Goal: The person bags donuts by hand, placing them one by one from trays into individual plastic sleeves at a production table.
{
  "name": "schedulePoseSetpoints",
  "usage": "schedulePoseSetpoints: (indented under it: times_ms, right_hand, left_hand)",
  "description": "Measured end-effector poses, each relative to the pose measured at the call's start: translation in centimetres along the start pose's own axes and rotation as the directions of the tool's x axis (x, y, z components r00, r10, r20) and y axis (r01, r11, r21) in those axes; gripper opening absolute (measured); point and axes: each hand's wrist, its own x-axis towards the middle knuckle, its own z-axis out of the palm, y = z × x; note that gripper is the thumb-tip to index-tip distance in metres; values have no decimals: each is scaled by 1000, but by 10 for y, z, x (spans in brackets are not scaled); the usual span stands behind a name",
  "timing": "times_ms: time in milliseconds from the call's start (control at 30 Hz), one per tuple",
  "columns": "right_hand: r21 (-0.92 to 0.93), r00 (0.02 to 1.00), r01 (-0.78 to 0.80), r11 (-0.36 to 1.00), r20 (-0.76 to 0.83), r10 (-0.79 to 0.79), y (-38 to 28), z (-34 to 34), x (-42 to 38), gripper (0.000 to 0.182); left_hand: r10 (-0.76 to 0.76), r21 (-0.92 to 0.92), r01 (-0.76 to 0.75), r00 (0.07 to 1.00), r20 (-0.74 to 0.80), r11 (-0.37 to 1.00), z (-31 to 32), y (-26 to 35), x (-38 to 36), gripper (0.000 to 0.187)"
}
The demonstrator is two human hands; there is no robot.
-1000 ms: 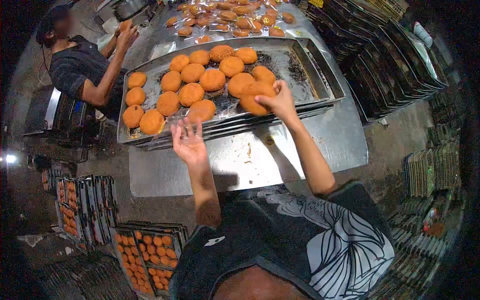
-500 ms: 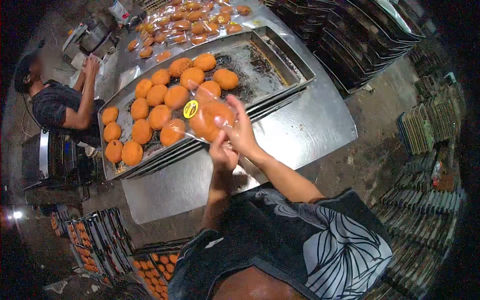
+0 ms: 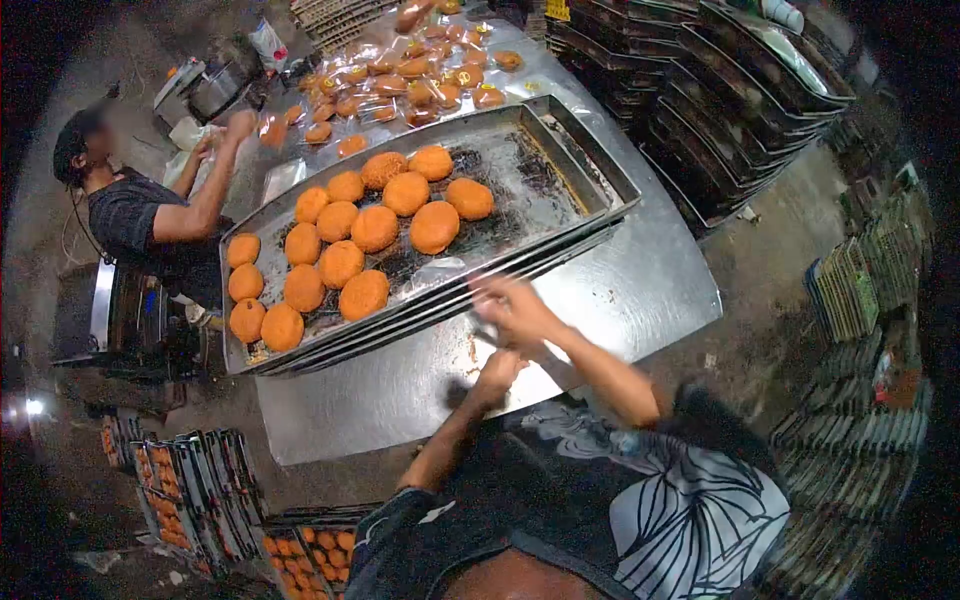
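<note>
Over the bare metal strip in front of the tray, my left hand (image 3: 503,372) is closed, its contents too small to make out. My right hand (image 3: 515,308) is just above it near the tray's front edge, smeared by motion. Round orange-brown buns (image 3: 374,229) lie on the left and middle of the dark metal tray (image 3: 590,212). A clear, shiny patch like plastic (image 3: 440,268) shows at the tray's front, partly blurred. Behind the tray, bagged buns (image 3: 390,85) with yellow stickers are heaped, and a blurred brown item (image 3: 413,15) shows at the top.
At the left, a co-worker (image 3: 150,215) has both hands raised beside a blurred orange item (image 3: 272,130). Stacked dark trays (image 3: 730,110) rise at the back right. More racks (image 3: 850,430) stand right, and bun-filled trays (image 3: 310,555) lower left. The metal table (image 3: 660,280) extends right.
The stickered bagged bun has left my hands, which have moved apart and down to the right. A bun it covered on the tray now shows. The co-worker's hands have separated.
</note>
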Motion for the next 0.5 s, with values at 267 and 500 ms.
schedulePoseSetpoints:
  times_ms: [267, 500]
  right_hand:
    - [146, 847, -532, 834, 79, 526, 32, 14, -122, 26]
    - [-265, 758, -652, 710, -207, 619, 5, 2, -157, 25]
  left_hand:
    - [-89, -786, 317, 943, 320, 531, -31, 34, 12, 71]
    - [-286, -773, 372, 924, 255, 513, -2, 64, 0, 18]
